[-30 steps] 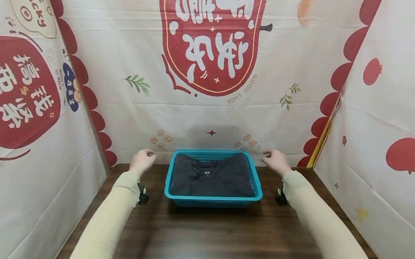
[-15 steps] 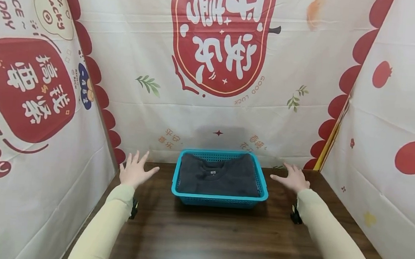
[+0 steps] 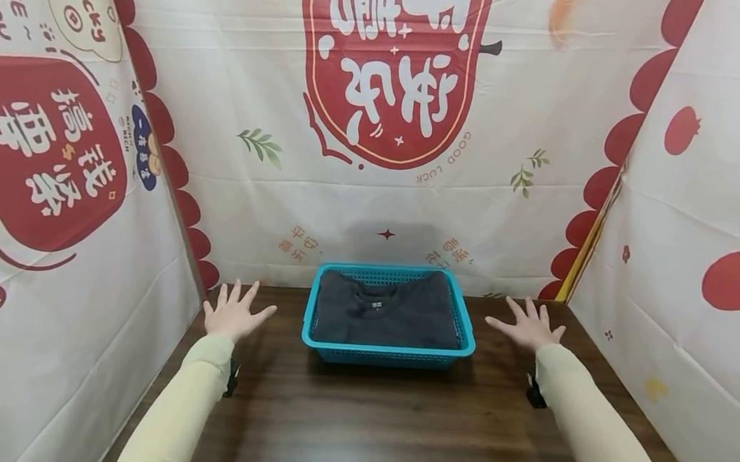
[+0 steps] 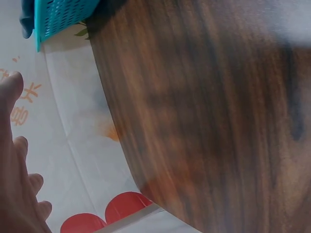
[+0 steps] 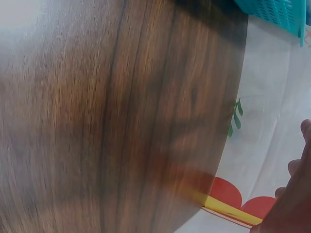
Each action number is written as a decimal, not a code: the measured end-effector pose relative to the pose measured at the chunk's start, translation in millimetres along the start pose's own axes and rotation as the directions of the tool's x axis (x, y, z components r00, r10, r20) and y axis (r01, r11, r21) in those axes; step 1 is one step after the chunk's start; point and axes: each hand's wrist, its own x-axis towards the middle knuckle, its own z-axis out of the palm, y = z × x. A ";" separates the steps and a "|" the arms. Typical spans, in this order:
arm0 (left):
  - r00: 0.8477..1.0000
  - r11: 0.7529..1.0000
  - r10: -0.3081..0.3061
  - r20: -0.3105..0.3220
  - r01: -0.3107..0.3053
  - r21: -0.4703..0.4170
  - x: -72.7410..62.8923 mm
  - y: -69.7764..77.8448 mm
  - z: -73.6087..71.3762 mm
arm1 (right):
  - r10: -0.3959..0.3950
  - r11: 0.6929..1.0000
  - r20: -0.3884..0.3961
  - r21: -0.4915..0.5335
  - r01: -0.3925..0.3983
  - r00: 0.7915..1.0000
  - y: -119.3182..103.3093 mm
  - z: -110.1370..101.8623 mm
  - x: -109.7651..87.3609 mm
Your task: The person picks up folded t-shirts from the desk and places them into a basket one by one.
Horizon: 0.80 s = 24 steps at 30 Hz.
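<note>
A teal plastic basket [image 3: 387,349] stands near the back of the table, with a folded dark grey shirt [image 3: 389,325] lying in it, collar and small white label facing up. To the left of the basket, apart from it, my left hand [image 3: 233,315] is spread with its fingers straight and holds nothing. My right hand [image 3: 528,329] is spread likewise on the basket's other side, also apart from it. In the left wrist view, part of the basket [image 4: 60,19] shows at the top left. The right wrist view catches the basket's corner [image 5: 279,14] at the top right.
The dark wooden table [image 3: 382,425] reaches to a printed white cloth [image 3: 225,92] hanging behind it. Similar cloth panels close off the left side [image 3: 114,299] and right side [image 3: 681,210]. A yellow strip [image 3: 580,263] shows at the back right corner.
Both hands have gone from loosely curled fingers to spread, straight ones and moved a little outward, away from the basket. The basket and shirt stay in place; the head view has shifted slightly.
</note>
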 end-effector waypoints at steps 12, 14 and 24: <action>0.999 1.000 -0.004 -0.036 0.004 0.001 -1.0 0.9 3.4 | 0.020 1.000 -0.017 -0.019 -0.021 1.000 18.9 -6.0 18.5; 0.998 1.000 0.004 -0.064 -0.004 0.000 0.6 0.9 4.3 | 0.021 1.000 -0.015 -0.021 -0.021 1.000 19.7 -5.2 19.5; 0.999 1.000 0.001 -0.038 -0.001 0.001 -4.6 1.1 6.1 | 0.029 0.999 -0.011 -0.039 -0.029 1.000 -2.8 -8.4 4.0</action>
